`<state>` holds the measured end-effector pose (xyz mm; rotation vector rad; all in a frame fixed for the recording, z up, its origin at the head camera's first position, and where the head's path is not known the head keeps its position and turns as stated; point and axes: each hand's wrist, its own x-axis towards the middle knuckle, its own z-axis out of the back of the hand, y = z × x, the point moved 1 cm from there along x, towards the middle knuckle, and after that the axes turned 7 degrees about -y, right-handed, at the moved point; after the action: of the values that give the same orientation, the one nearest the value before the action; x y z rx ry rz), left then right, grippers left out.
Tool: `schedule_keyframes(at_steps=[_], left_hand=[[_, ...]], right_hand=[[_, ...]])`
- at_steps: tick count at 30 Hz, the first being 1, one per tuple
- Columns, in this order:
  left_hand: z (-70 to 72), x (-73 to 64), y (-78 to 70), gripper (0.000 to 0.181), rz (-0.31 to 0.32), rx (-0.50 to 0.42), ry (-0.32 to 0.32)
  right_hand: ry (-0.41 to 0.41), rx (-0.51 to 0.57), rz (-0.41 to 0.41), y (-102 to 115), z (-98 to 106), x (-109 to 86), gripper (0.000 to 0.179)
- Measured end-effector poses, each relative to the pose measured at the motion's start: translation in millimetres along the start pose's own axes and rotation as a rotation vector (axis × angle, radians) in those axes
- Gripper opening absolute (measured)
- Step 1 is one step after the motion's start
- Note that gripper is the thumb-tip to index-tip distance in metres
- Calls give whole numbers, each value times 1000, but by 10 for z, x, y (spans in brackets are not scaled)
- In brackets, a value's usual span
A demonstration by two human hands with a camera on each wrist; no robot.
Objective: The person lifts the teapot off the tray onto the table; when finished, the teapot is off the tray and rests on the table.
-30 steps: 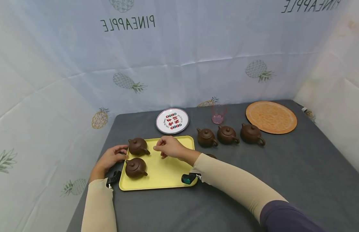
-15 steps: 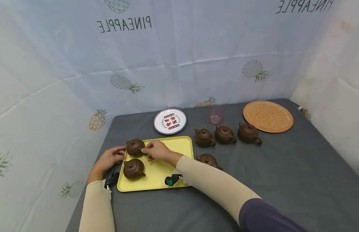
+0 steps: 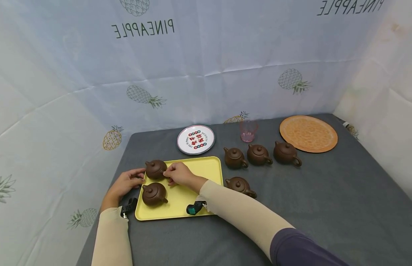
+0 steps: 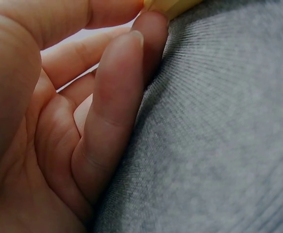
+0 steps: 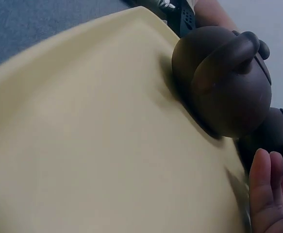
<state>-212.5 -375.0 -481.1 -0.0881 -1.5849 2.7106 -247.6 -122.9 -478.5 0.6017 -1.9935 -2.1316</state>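
Note:
My right hand (image 3: 181, 173) pinches the handle of the far brown teapot (image 3: 155, 169), which sits at the far left corner of the yellow tray (image 3: 192, 203). In the right wrist view, the loose fingers (image 5: 261, 177) stand in front of that teapot and partly hide it. A second brown teapot (image 3: 154, 194) stands just nearer on the tray, its handle (image 5: 226, 60) plain in the right wrist view. At the tray's left edge, my left hand (image 3: 126, 183) grips the rim between thumb and fingers; the left wrist view shows only a bit of the yellow rim (image 4: 177, 6).
Several more brown teapots, one (image 3: 239, 184) close to the tray's right edge, stand on the grey cloth (image 3: 326, 207). Behind are a printed white plate (image 3: 196, 139), a pink clear cup (image 3: 248, 133) and a round orange-brown mat (image 3: 308, 133). Pineapple-print curtains enclose the table.
My right hand has moved left across the tray to the far teapot's handle. The left hand stays at the tray's edge. The teapot right of the tray has come out from behind the right arm.

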Motion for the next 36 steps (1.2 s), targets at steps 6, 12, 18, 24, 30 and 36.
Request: schedule_keyframes(at_steps=[6,12,18,24,30,36], left_hand=[[1,32,74,56,-1,2,-4],[-2,28,61,56,7,2,-8],[-5,39,76,55,-1,14,-13],[-4,25,58,56,2,0,-10],[5,29,67,56,0,-9,-4],[-3,31,63,56,-4,-7,-1]], right_hand=[[-6,28,-30,-41,-22,21,17],[-1,-4,-10,-40,-45,17,18],[2,11,-3,-12,-49,-2,17],[11,18,1,29,-35,-57,18],[6,-29,27,58,13,-94,18],[3,-65,48,104,132,-141,19]])
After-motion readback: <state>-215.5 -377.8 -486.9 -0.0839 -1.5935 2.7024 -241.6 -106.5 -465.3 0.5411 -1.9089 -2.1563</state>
